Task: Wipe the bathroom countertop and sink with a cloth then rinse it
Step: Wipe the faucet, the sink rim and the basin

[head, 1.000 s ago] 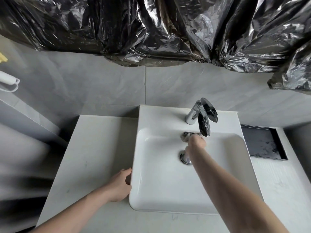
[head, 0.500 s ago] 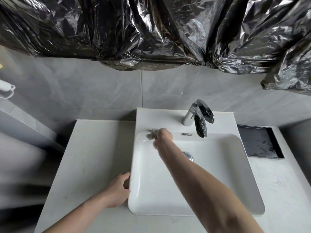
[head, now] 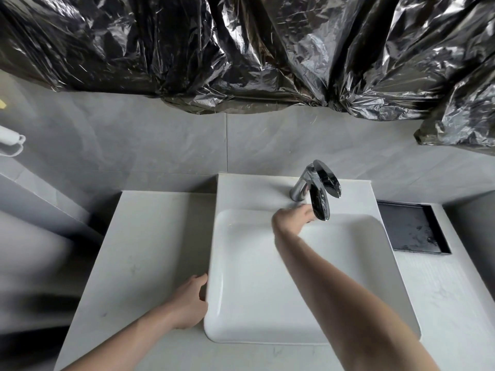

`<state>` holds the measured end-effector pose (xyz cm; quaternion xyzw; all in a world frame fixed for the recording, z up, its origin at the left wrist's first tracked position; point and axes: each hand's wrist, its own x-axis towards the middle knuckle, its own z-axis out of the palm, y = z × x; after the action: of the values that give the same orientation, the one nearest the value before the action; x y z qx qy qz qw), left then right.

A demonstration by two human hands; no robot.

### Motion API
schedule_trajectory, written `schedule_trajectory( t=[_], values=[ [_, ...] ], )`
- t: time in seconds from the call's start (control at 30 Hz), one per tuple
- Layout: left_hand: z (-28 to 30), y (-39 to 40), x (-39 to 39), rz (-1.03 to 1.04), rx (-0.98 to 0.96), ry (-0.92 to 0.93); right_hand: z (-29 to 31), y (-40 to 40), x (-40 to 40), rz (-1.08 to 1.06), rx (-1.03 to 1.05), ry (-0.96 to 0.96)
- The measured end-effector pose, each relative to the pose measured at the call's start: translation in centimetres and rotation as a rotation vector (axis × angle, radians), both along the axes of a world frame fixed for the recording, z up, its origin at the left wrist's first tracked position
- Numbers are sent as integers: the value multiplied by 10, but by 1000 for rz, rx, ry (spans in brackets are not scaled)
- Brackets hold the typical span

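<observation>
Reaching across the white sink point(head: 241, 303), the right hand point(head: 293, 218) sits at the back rim of the basin, just left of the chrome faucet point(head: 316, 188) and right under its spout. Its fingers are curled forward, but the cloth is barely visible in this blurred frame: only a pale sliver shows at the fingertips, so whether the hand has hold of it cannot be told for sure. The basin holds nothing loose that can be seen; the forearm crosses it on a diagonal and hides the middle and the drain. The left hand point(head: 191, 301) rests against the sink's outer left wall near the front corner, fingers loosely bent against the edge, heel on the bench point(head: 150, 250). To the right of the sink a black tray point(head: 409, 228) is set by the back wall, its surface wet-looking and speckled, with nothing standing in it. Left of the sink the pale bench runs bare and wide to its left edge; to the right, a narrower strip lies in front of the tray. The sink's flat rear ledge carries only the faucet. Crumpled black plastic sheeting point(head: 241, 49) hangs over the grey tiled wall point(head: 160, 145) above, well clear of the faucet handle.
</observation>
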<state>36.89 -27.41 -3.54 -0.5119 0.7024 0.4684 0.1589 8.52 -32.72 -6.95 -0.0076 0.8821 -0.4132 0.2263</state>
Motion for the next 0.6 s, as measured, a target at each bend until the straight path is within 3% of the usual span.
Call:
schedule_trajectory(
  t=[0.17,0.23,0.4,0.6],
  values=[
    [3,0,-4,10,-18,-15,-4,-21,65,457,137,276],
    [2,0,-2,24,-22,-27,-3,-26,89,576,121,242],
    [2,1,-2,36,-19,16,-8,-19,152,905,-185,176],
    [4,0,-3,46,40,12,-15,23,145,929,-314,107]
  ],
)
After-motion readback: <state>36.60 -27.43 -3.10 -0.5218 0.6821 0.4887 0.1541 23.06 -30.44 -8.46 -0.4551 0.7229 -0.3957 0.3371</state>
